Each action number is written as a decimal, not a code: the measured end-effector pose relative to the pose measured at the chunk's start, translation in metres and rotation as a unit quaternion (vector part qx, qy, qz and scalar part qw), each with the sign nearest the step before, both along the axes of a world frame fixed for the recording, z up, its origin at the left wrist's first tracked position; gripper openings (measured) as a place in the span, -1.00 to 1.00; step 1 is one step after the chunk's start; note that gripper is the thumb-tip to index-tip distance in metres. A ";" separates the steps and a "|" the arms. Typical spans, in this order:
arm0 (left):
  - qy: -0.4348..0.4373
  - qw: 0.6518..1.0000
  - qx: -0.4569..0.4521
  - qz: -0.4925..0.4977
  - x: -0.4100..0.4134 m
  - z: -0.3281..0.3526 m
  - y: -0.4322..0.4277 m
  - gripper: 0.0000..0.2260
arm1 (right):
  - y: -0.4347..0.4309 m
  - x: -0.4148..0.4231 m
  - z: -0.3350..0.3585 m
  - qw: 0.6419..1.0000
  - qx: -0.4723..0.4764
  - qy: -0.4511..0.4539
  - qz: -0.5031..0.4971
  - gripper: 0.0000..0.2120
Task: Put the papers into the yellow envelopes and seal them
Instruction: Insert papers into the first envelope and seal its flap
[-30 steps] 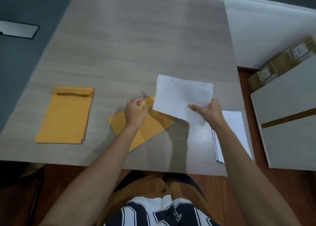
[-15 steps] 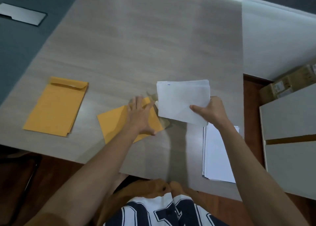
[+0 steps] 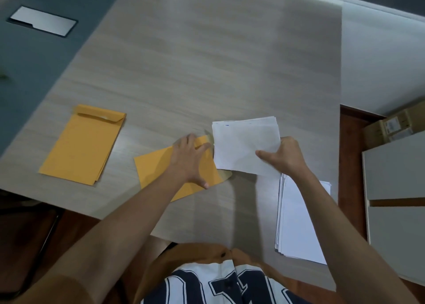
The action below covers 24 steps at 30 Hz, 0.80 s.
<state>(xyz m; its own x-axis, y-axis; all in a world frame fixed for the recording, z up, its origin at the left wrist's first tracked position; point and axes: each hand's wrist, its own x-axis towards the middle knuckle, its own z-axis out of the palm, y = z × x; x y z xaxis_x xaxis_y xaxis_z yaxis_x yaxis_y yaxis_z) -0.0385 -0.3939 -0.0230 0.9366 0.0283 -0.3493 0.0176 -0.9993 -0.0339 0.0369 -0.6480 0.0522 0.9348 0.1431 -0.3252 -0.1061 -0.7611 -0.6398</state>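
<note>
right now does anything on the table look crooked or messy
Nothing is damaged or spilled. The envelope under the left hand lies skewed to the table edge, unlike the squarer envelope pile to its left. The paper stack by the right arm is slightly fanned. The right hand holds a sheaf of papers.

The left hand (image 3: 191, 160) lay palm down with fingers spread flat, its bare forearm reaching in from the lower left. The right hand (image 3: 284, 157) was raised just beside it in a pinching grip, thumb extended toward the left, bare forearm running in from the lower right.
</note>
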 end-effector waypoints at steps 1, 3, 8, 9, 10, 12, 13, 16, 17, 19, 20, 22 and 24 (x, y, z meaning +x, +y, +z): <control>0.002 1.000 0.008 -0.009 0.002 0.002 0.000 0.15 | 0.000 0.002 0.000 1.000 -0.004 0.005 0.001 -0.82; 0.005 0.999 0.024 -0.024 0.005 0.004 -0.001 0.15 | -0.001 0.006 0.001 1.000 -0.012 0.019 0.005 -0.81; -0.002 0.999 0.032 -0.040 0.008 0.005 -0.003 0.15 | -0.006 0.014 -0.001 0.998 -0.017 0.060 0.013 -0.80; -0.005 0.999 0.027 -0.041 0.007 0.004 -0.003 0.15 | -0.006 0.016 -0.002 0.998 -0.013 0.067 0.015 -0.79; -0.008 0.999 0.021 -0.041 0.007 0.004 -0.003 0.16 | -0.006 0.017 -0.003 0.997 -0.009 0.076 0.019 -0.79; -0.011 0.999 0.015 -0.040 0.006 0.003 -0.003 0.15 | -0.006 0.021 -0.004 0.995 -0.001 0.093 0.031 -0.80; -0.009 0.999 0.017 -0.039 0.006 0.004 -0.003 0.15 | -0.006 0.023 -0.004 0.994 0.002 0.099 0.037 -0.81; -0.001 0.999 0.021 -0.036 0.007 0.005 -0.004 0.16 | -0.004 0.029 -0.003 0.992 0.011 0.115 0.060 -0.83; 0.000 0.999 0.019 -0.033 0.006 0.004 -0.003 0.16 | -0.003 0.031 -0.003 0.991 0.013 0.119 0.067 -0.83; -0.001 0.999 0.013 -0.030 0.006 0.004 -0.004 0.17 | -0.003 0.035 -0.002 0.989 0.019 0.124 0.076 -0.84; -0.001 1.000 0.010 -0.029 0.006 0.003 -0.004 0.17 | -0.002 0.037 -0.002 0.988 0.020 0.126 0.081 -0.84; -0.004 0.999 0.007 -0.035 0.006 0.001 -0.003 0.18 | 0.000 0.040 -0.003 0.987 0.024 0.132 0.090 -0.86; -0.012 0.999 0.006 -0.046 0.006 -0.001 -0.003 0.17 | 0.004 0.041 -0.005 0.985 0.034 0.138 0.101 -0.86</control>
<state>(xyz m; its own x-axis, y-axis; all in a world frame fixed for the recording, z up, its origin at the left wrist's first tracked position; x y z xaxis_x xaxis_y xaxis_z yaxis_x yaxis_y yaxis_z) -0.0326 -0.3968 -0.0236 0.9434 -0.0538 -0.3274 -0.0732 -0.9962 -0.0471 0.0782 -0.6436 0.0470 0.7619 0.3470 -0.5469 -0.1346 -0.7411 -0.6577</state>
